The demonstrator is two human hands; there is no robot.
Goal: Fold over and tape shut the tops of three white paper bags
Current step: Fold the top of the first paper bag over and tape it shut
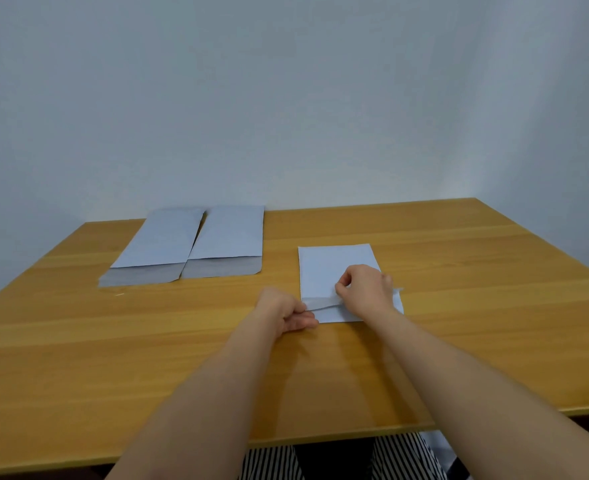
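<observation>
From the head camera I see a pale blue-grey wall (pixel 286 98) behind a wooden table (pixel 459 271). At about 10 o'clock from the hands, 2 white paper bags (pixel 168 251) lie flat side by side, edges touching, near the table's far edge. A 3rd bag (pixel 334 268) lies at 12 o'clock, directly under my hands, its near end folded over. The left hand (pixel 286 315) has its fingers curled, pinching the left end of a strip of tape (pixel 320 304) at the bag's near-left corner. The right hand (pixel 365 289) rests on the folded end with fingers bent, gripping the strip's other end. Striped fabric (pixel 272 462) shows at 6 o'clock below the table edge.
</observation>
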